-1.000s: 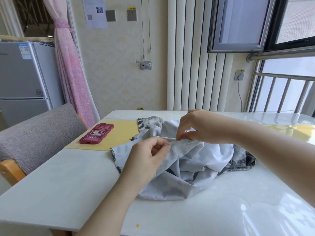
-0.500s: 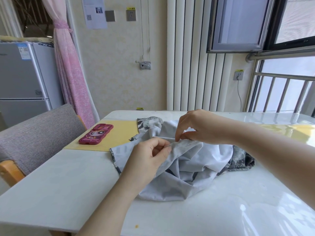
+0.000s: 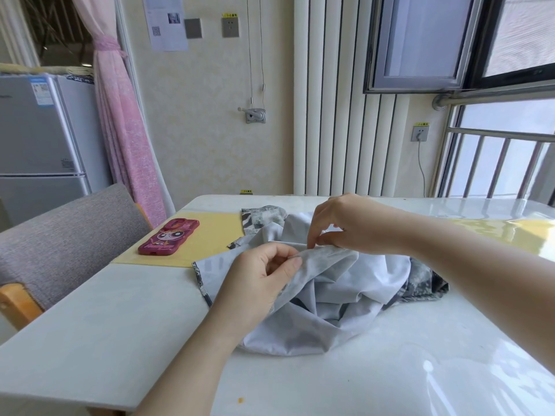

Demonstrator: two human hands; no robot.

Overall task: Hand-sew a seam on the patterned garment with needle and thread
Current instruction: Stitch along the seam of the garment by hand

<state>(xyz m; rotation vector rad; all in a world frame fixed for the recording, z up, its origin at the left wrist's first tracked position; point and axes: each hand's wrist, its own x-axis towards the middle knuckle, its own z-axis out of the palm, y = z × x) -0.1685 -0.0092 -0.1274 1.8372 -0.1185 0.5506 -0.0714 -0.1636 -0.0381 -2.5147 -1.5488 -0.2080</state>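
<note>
At the far left we are leaving the grey chair (image 3: 69, 235) and the pink-cased phone (image 3: 168, 237) on its yellow mat (image 3: 210, 235) out of the work. Just right of them, our left hand (image 3: 261, 277) is curling its fingers and pinching the folded edge of the garment (image 3: 339, 298) between thumb and forefinger. A thin sliver at the thumb tip may be the needle (image 3: 295, 257), though it is too small for us to be sure, and we are seeing no thread. The garment is lying bunched in the middle of the white tabletop (image 3: 120, 325), pale inner side up, with its patterned face showing only at the borders. Its upper edge is being lifted between our two hands. To the right, our right hand (image 3: 348, 226) is bending its fingers down and nipping the same edge just beside the left thumb. We judge that we are in the middle of a stitch along this fold, lining up the layers where the point is going in. The next move is calling for the left pinch to be holding the fold flat and taut while the right fingers are taking the needle and drawing it through without letting the layers slip.
</note>
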